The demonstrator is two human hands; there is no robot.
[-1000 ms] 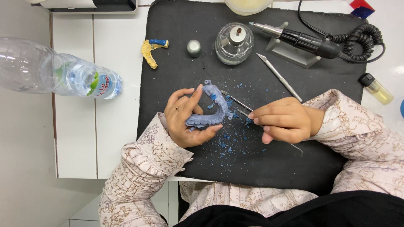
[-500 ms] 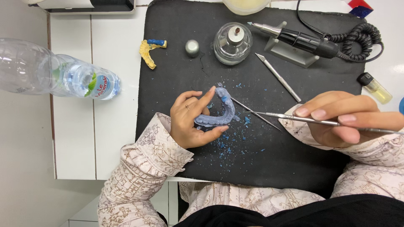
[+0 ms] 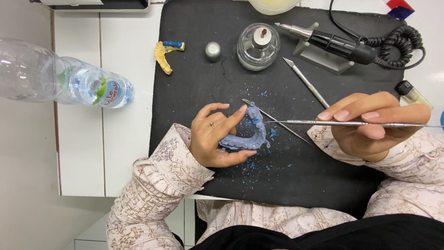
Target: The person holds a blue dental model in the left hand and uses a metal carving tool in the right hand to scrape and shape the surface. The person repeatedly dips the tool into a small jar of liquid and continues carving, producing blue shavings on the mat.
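Both hands mid-mat: left hand [image 3: 213, 139] grips blue arch [image 3: 246, 138], right hand [image 3: 370, 125] holds probe [image 3: 323, 123]

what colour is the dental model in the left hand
Blue-grey dental model, held in the left hand; head view.

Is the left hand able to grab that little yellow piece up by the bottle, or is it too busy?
Probably not right now: the left hand is holding the blue dental model. The path across the black mat to the yellow piece looks open.

A blue, horseshoe-shaped wax dental arch model [image 3: 245, 136] is gripped at its edges above the black work mat. A long, thin silver metal carving instrument [image 3: 323, 123] lies level, its tip just beside the arch's upper end.
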